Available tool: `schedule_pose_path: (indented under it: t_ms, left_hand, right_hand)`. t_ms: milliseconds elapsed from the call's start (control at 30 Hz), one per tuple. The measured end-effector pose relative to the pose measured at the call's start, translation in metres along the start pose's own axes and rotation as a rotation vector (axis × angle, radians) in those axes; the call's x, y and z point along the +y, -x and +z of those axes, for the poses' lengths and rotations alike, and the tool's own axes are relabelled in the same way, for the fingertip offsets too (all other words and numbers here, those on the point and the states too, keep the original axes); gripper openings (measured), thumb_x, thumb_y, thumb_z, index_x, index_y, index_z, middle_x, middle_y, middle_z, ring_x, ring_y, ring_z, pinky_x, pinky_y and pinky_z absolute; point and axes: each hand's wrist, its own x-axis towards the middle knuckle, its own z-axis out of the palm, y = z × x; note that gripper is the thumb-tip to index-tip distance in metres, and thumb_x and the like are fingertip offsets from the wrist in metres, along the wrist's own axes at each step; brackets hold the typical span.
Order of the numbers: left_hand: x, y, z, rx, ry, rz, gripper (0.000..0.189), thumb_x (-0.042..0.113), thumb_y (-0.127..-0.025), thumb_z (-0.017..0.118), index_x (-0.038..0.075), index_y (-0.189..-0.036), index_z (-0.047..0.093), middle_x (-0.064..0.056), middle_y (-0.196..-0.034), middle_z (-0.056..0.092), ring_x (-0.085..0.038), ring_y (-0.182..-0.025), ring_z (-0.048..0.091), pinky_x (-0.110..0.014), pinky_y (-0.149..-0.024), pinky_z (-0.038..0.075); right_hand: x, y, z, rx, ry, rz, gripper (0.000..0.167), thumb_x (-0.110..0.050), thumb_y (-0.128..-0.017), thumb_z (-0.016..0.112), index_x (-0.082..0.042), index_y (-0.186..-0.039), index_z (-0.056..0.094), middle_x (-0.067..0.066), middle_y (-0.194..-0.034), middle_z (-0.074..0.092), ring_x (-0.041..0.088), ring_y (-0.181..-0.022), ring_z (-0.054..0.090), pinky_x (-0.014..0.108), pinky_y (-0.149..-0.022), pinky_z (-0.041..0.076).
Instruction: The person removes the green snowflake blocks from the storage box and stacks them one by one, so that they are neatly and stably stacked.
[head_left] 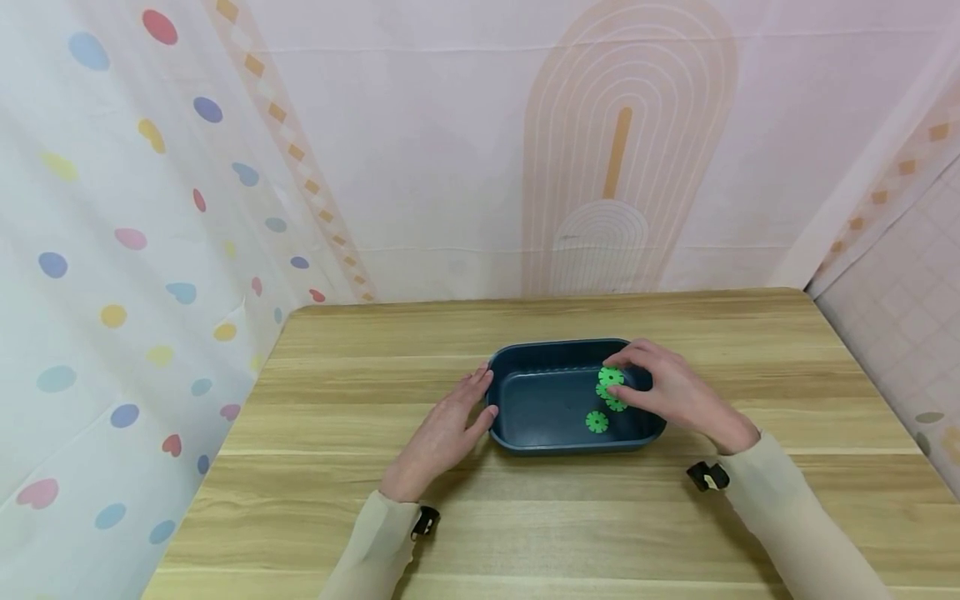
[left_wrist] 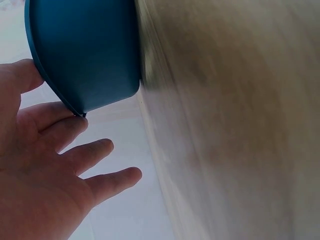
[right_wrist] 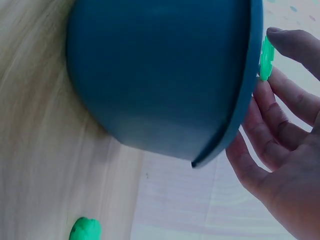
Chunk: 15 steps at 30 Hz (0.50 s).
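A dark blue rectangular basin [head_left: 547, 408] with rounded corners stands on the wooden table. Along its left rim rests my left hand [head_left: 447, 427], thumb and fingertips touching the edge, the other fingers spread loosely in the left wrist view. Over the basin's right end, my right hand [head_left: 678, 390] pinches a bright green notched disc [right_wrist: 267, 59] between thumb and fingers. Just beneath that disc in the head view, more green discs [head_left: 617, 405] overlap, partly covered by the thumb. One separate green disc [head_left: 597, 422] lies flat on the basin floor.
The wooden table [head_left: 360, 367] extends on all sides of the basin. A small green lump [right_wrist: 86, 229] shows at the bottom of the right wrist view. Behind the table hangs a patterned curtain [head_left: 442, 150]; a dotted one [head_left: 150, 333] hangs at the left.
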Motion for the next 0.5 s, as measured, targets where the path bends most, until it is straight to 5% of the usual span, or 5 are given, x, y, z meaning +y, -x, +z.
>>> schedule_pose_path:
  t_ms: [500]
  left_hand:
    - [0.000,0.000,0.000,-0.005,0.001,-0.010,0.060,0.034,-0.110,0.051,0.004,-0.160,0.035,-0.008,-0.169,0.027,-0.035,-0.153,0.029,-0.051,-0.122,0.028]
  right_hand:
    - [0.010,0.014,-0.014,0.050,0.003,0.059,0.029,-0.014,-0.092,0.080,-0.004,-0.118,0.073,0.008,-0.116,0.066,0.029,-0.106,0.062,0.057,-0.090,0.054]
